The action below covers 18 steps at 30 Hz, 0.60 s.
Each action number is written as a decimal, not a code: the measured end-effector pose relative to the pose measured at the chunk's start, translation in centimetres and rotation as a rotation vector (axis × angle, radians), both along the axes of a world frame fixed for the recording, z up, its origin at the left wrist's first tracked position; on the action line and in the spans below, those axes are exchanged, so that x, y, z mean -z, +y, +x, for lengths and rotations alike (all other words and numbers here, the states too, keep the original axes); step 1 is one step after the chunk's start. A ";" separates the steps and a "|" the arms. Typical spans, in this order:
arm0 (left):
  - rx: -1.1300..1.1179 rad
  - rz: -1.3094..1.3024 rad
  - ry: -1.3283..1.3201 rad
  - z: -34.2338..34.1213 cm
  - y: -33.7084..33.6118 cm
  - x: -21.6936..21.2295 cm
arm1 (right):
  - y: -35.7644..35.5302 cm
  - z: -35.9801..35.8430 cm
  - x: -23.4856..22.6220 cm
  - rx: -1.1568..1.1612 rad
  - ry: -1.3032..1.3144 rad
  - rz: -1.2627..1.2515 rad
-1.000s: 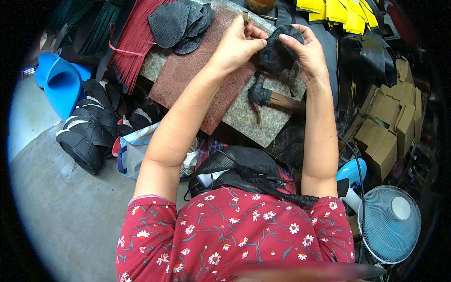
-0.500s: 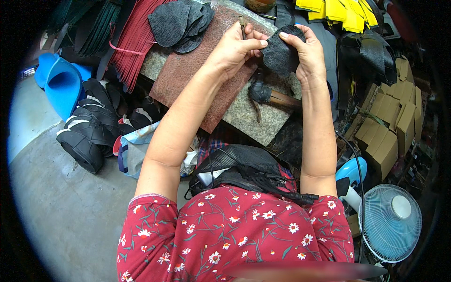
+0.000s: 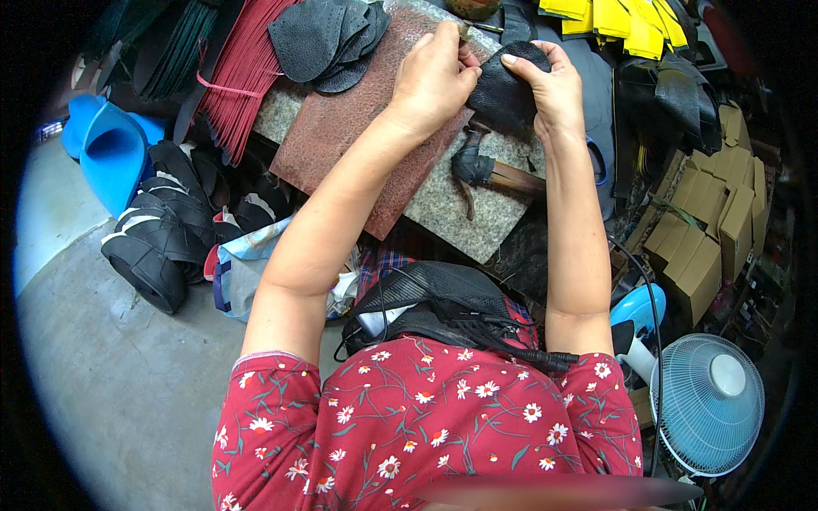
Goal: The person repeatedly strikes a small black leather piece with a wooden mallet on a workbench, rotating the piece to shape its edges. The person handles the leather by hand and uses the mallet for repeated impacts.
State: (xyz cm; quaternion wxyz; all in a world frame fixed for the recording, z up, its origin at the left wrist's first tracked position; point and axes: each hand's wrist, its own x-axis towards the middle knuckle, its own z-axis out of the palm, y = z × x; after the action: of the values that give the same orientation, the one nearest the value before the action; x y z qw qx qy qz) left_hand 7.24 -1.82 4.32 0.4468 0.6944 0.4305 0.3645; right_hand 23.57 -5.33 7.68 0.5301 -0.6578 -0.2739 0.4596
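Note:
My right hand (image 3: 558, 89) pinches a rounded piece of black grained leather (image 3: 501, 85) between thumb and fingers, above the work surface. Close beside its left edge is my left hand (image 3: 433, 83), turned back-up with curled fingers. A slim stick-like tool (image 3: 463, 31) pokes out past those fingers; its lower end is hidden, so I cannot tell its kind. Under my left hand lies a reddish-brown board (image 3: 341, 145). A stack of similar black leather pieces (image 3: 319, 43) rests at its far left. Below the held piece, a hammer (image 3: 470, 166) lies on the speckled stone slab (image 3: 477, 230).
Bundled red strips (image 3: 243, 77) lie at the far left, near black shoes (image 3: 158, 238) and a blue plastic item (image 3: 115, 153) on the floor. Yellow pieces (image 3: 635, 30) are at the far right. Cardboard boxes (image 3: 699, 247) and a fan (image 3: 711, 400) stand on the right.
My left hand has rolled over so its back faces up, hiding most of the stick-like tool. The leather piece has tilted and shifted slightly left and up with my right hand.

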 end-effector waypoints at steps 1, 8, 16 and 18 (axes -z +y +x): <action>-0.020 0.093 0.076 0.1 -0.1 -0.1 | 0.1 0.0 0.2 -0.011 -0.056 0.003; -0.135 0.410 0.339 0.7 -0.1 -0.7 | 0.7 0.2 2.0 -0.047 -0.232 0.038; -0.116 -0.092 -0.059 -0.7 1.0 -1.1 | 0.5 0.5 2.5 -0.038 -0.222 0.031; -0.007 -0.353 -0.450 -0.6 1.4 -0.7 | 0.5 0.5 2.5 -0.035 -0.239 0.023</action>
State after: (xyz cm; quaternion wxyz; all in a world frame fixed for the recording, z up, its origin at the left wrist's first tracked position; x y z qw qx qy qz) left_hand 6.66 -0.47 4.98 0.6440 0.5058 0.3799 0.4303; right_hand 24.07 -4.78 5.18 0.4931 -0.6969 -0.3517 0.3841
